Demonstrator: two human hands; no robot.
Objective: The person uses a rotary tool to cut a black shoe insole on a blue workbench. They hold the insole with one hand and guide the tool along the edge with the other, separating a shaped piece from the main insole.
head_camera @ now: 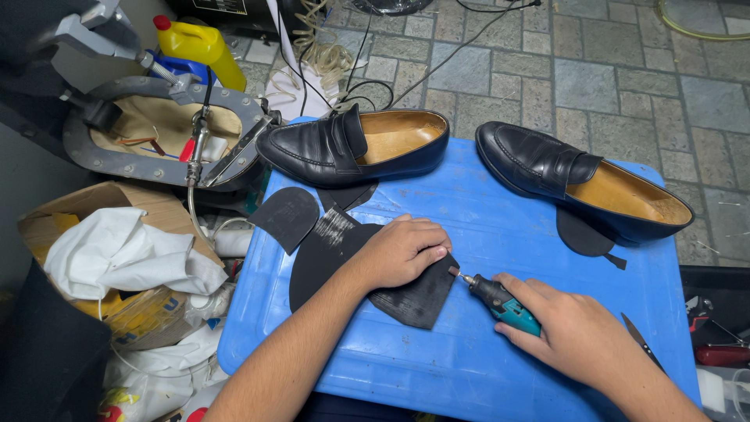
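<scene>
Rubber sole sheet pinned flat on blue stool by left hand; right hand grips rotary tool. Best light passes along sheet's edge, bit off the fingers.

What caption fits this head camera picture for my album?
Left hand presses a black rubber sole on a blue table; right hand holds a rotary tool.

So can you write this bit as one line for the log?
left hand: pressing rubber sole flat | right hand: holding grinder, tip at sole edge | table: two shoes
</scene>
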